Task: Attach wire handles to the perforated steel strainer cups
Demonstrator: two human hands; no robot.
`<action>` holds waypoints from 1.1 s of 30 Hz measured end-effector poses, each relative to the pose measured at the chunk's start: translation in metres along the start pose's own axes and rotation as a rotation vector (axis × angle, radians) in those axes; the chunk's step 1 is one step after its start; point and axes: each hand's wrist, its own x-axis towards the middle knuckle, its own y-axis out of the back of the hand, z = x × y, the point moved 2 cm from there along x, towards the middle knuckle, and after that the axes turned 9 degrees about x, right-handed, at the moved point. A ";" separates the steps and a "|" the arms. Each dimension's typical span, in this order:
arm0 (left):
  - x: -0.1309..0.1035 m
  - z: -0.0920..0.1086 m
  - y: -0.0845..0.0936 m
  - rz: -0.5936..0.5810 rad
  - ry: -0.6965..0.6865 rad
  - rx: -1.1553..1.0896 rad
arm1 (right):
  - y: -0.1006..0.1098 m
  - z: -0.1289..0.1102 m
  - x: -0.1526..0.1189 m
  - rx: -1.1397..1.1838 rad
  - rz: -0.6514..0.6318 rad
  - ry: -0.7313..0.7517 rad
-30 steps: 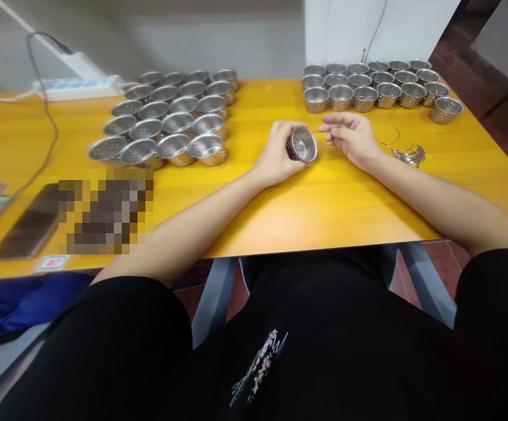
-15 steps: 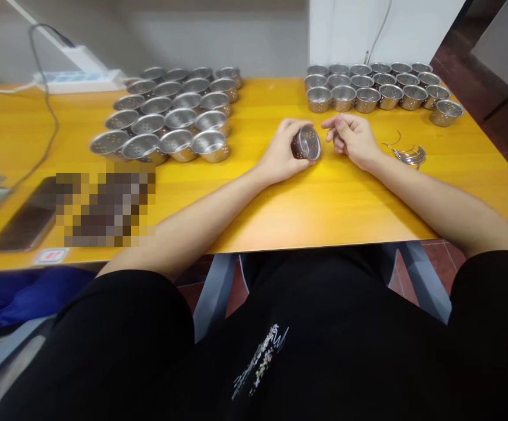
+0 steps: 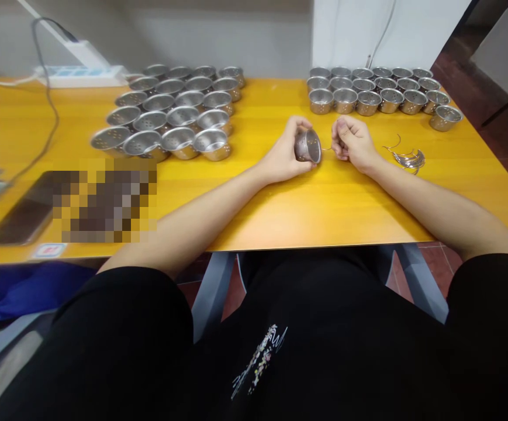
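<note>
Everything here is placed relative to the metal cup in hand. Way off to its left there's a dark phone (image 3: 19, 213), then a white power strip (image 3: 80, 76) further back, and a pixelated dark thing (image 3: 104, 204) I can't make out. Closer in on that side is the left batch of cups (image 3: 179, 140), packed in rows, 4 across the front.

Next is the left hand (image 3: 286, 153), curved partway open around the metal cup (image 3: 307, 146), fingers on top and thumb underneath. The cup's tipped over with its mouth facing right, above the yellow table (image 3: 280, 216).

Just right of that cup, the right hand (image 3: 351, 143) is mostly curled up, pinching a thin wire (image 3: 327, 148) that points at the cup. Can't tell if it touches. Behind and right of the cup sits the right batch of cups (image 3: 369, 103), in 3 rows, with a loose pile of curved wires (image 3: 409, 159) nearer, past the right hand.
</note>
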 end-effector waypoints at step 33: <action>0.001 0.032 0.011 -0.079 0.074 -0.073 | -0.008 -0.010 -0.001 -0.036 -0.023 -0.076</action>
